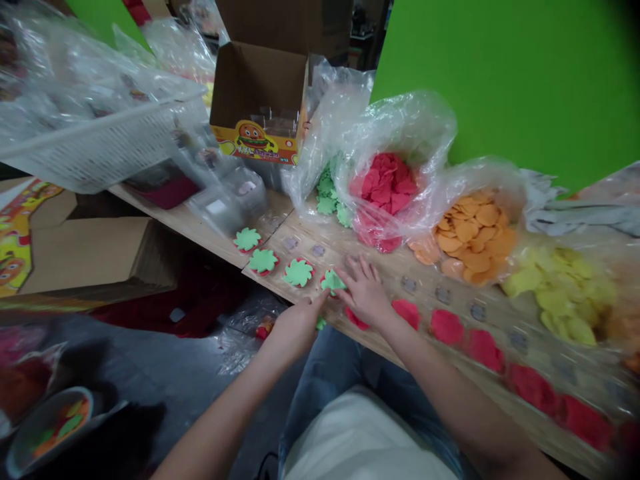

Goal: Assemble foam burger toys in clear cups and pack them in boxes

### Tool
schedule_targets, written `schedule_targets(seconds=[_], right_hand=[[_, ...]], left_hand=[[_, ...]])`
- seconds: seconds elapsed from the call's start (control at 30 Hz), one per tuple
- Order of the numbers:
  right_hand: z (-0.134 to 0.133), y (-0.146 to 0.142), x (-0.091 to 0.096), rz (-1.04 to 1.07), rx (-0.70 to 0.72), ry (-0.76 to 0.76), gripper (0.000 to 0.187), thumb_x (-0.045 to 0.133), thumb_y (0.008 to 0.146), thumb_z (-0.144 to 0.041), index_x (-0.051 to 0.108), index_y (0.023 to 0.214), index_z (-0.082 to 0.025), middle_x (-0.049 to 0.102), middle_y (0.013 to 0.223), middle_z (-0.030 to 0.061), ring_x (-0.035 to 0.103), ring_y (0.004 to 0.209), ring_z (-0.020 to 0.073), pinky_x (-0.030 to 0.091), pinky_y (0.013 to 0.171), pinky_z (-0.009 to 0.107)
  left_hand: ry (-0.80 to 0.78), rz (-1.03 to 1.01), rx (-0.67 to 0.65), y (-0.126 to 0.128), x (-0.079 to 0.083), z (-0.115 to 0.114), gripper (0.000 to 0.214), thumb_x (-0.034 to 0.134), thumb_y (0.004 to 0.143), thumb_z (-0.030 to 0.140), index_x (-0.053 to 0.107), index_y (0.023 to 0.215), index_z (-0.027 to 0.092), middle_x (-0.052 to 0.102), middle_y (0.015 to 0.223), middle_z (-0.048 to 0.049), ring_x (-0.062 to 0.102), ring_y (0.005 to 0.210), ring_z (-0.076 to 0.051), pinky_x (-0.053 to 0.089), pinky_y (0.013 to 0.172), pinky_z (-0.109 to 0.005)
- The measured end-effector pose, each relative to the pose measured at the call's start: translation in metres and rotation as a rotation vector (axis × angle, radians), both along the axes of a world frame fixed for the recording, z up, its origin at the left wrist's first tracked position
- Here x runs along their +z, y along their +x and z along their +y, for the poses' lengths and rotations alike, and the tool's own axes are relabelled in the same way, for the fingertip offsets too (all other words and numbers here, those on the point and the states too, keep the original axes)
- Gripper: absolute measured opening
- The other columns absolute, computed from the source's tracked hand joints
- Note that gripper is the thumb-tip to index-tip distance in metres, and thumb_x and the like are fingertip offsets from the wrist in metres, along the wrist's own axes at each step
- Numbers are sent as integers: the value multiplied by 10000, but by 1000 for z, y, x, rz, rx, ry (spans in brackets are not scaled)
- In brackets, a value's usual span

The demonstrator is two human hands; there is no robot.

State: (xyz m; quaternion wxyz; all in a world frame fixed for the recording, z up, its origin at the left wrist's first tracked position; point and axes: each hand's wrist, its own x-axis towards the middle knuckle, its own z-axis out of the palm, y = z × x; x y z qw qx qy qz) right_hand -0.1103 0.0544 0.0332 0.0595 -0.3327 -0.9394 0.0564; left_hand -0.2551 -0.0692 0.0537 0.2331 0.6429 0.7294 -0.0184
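Observation:
My right hand (364,288) lies flat with spread fingers on the wooden table (395,267), touching a green felt piece (331,281) set on a red felt piece. My left hand (296,323) is at the table's near edge, its fingers pinched on green felt pieces (320,323) next to that same stack. To the left stand three stacks of green felt on red felt (298,272). A row of bare red felt pieces (447,326) runs to the right along the near edge.
Open plastic bags hold green felt (327,193), red felt (385,183), orange felt (470,230) and yellow felt (565,293). A burger-printed cardboard box (257,107) and a white basket (100,150) stand at the back left. Flat cardboard (95,257) lies below.

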Motion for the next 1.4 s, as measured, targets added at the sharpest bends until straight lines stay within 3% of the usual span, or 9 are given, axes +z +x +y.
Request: schedule_targets(seconds=[0.23, 0.5, 0.73, 0.87, 0.93, 1.03, 1.1, 1.2, 1.4], right_hand=[[-26, 18, 0, -18, -106, 43, 527, 373, 864, -520, 449, 1294, -226, 327, 1415, 128, 111, 1344, 334, 149, 1032, 544], [-12, 7, -3, 41, -90, 62, 497, 365, 879, -491, 429, 1307, -246, 334, 1414, 117, 148, 1340, 317, 182, 1024, 540], [-23, 9, -6, 53, -70, 76, 505, 400, 861, -510, 419, 1311, -282, 329, 1415, 118, 142, 1337, 343, 166, 1015, 571], [-36, 15, 3, 86, -13, 33, 456, 408, 866, -488, 480, 1260, -272, 313, 1428, 94, 123, 1344, 326, 140, 1037, 560], [-42, 17, 7, 137, -10, -14, 430, 443, 856, -469, 518, 1222, -255, 346, 1409, 99, 134, 1341, 329, 127, 1039, 571], [-48, 15, 13, 347, -79, -218, 412, 451, 863, -423, 525, 1210, -212, 445, 1328, 124, 295, 1281, 295, 235, 1028, 512], [-51, 13, 16, 542, -136, -542, 402, 415, 877, -432, 539, 1179, -198, 574, 1160, 112, 496, 1110, 239, 387, 936, 420], [-54, 14, 18, 748, -261, -1039, 363, 497, 814, -487, 606, 1001, -194, 647, 817, 34, 612, 734, 169, 498, 676, 311], [-47, 39, 25, 1048, -585, -1456, 330, 698, 638, -416, 613, 844, -173, 642, 800, 17, 594, 686, 141, 493, 614, 278]], left_hand=[[23, -69, 21, -5, -1, 1, 776, 479, 719, 106, 159, 1405, 279, 592, 1049, -94, 607, 893, -230, 440, 723, -286], [227, -455, 182, -25, 13, -10, 783, 453, 652, 63, 250, 1385, 247, 426, 1365, -39, 468, 1171, -188, 378, 942, -277], [108, -326, 120, -7, -15, -4, 838, 479, 633, 28, 233, 1394, 282, 499, 1298, -77, 531, 1103, -229, 411, 886, -314], [187, -450, 181, -16, -6, -5, 775, 488, 620, 21, 352, 1341, 272, 516, 1274, -57, 527, 1097, -210, 395, 919, -310], [242, -670, 342, -20, 5, -6, 640, 506, 670, 81, 425, 1285, 239, 584, 1150, -51, 578, 980, -185, 441, 862, -301], [145, -1159, 695, -14, 18, -6, 501, 523, 765, 254, 425, 1253, 194, 624, 863, -30, 595, 642, -121, 499, 618, -251], [48, -1469, 814, -1, 21, -3, 463, 534, 786, 320, 436, 1217, 182, 611, 790, -21, 564, 550, -89, 487, 543, -212], [-31, -1678, 853, 22, 20, 4, 391, 530, 803, 402, 493, 1118, 174, 616, 826, -40, 591, 604, -97, 508, 572, -216], [-127, -1665, 746, 39, 19, 11, 458, 607, 741, 426, 502, 1118, 188, 616, 974, -76, 623, 782, -169, 535, 640, -289]])
